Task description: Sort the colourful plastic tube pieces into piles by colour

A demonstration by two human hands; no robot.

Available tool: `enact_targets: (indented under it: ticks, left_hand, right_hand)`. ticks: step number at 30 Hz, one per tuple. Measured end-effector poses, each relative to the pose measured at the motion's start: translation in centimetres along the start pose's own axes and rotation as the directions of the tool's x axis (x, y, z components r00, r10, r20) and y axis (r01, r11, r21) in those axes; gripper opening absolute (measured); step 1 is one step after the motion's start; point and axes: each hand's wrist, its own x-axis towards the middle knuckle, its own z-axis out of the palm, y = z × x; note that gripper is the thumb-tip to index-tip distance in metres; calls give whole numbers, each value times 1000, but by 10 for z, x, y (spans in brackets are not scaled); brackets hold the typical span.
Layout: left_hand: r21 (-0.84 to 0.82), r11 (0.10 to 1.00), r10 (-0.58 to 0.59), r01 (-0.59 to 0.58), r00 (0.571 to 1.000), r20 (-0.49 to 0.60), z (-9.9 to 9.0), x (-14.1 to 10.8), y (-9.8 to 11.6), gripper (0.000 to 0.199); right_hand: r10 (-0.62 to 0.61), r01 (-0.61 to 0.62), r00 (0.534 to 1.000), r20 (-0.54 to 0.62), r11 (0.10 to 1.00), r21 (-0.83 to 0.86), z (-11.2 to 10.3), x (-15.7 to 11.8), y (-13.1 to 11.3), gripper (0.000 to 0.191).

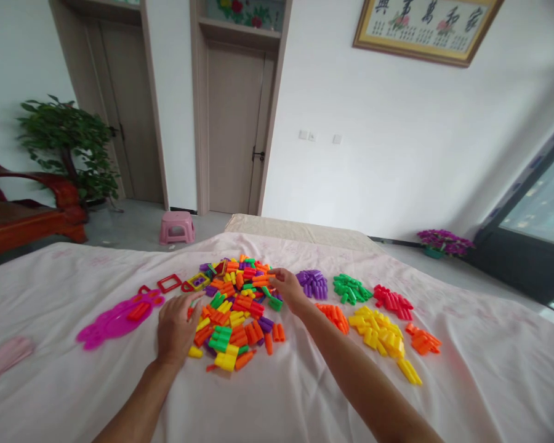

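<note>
A mixed heap of colored plastic pieces [240,301] lies on the cloth-covered surface. At its left edge is my left hand [178,323], fingers curved, with a small red-orange bit by the fingertips; whether it is gripped is unclear. My right hand [290,288] reaches to the heap's upper right, its fingertips pinched at an orange piece [264,280]. Sorted piles lie to the right: purple [313,283], green [351,288], red [392,301], yellow [378,331] and two orange ones, one [335,317] partly behind my right forearm, the other [423,339] farther right.
A magenta tray [113,323] with a red-orange piece on it lies left of my left hand. Red frames [169,283] are beside the heap. Beyond the cloth [480,381] stand a pink stool [177,227], a wooden chair [32,212] and plants.
</note>
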Motion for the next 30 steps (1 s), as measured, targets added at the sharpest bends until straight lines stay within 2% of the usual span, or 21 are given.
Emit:
enact_targets:
  ticks: [3, 5, 8, 10, 12, 15, 18, 21, 23, 25, 27, 30]
  left_hand:
    - [-117, 993, 10, -3, 998, 60, 0, 1, 15, 33]
    - [-180, 982, -34, 54, 993, 115, 2, 0, 22, 35]
    - [-250, 955, -108, 161, 971, 213, 6, -2, 24, 35]
    - [-303, 926, -142, 225, 951, 274, 9, -3, 22, 36]
    - [-339, 898, -171, 280, 933, 318, 11, -3, 20, 38]
    - [-338, 884, -208, 323, 919, 335, 10, -1, 19, 37]
    - [-304, 893, -235, 332, 920, 315, 6, 1, 17, 36]
    - [-260, 926, -193, 274, 935, 298, 4, -2, 14, 36]
    - [-206, 952, -157, 227, 938, 308, 6, -4, 9, 37]
    - [-140, 970, -145, 198, 936, 320, 9, -6, 4, 38]
    - [-62, 978, -167, 200, 924, 344, 13, -7, -2, 37]
    - [5, 979, -192, 205, 907, 376, 16, -8, -7, 38]
  right_hand:
    - [2, -51, 990, 141, 937, 347, 30, -22, -12, 25]
    - [4, -91, 978, 209, 909, 407, 48, -34, -20, 28]
    - [38, -147, 964, 263, 901, 408, 69, -46, -28, 32]
    - [37, -142, 964, 263, 910, 390, 77, -48, -28, 32]
    - [-1, -87, 969, 245, 935, 345, 78, -48, -26, 28]
    - [-74, 40, 985, 157, 977, 211, 68, -46, -19, 18]
    - [-116, 112, 993, 20, 983, 144, 47, -44, -13, 14]
    - [-72, 80, 997, -39, 961, 264, 19, -48, -8, 28]
    - [-42, 63, 997, -67, 936, 347, -6, -54, -5, 36]
    - [-14, 72, 987, -161, 929, 364, -39, -59, 1, 38]
    - [4, 99, 948, -319, 947, 307, -80, -67, 13, 40]
    - [-22, 110, 829, -559, 986, 124, -154, -88, 46, 45]
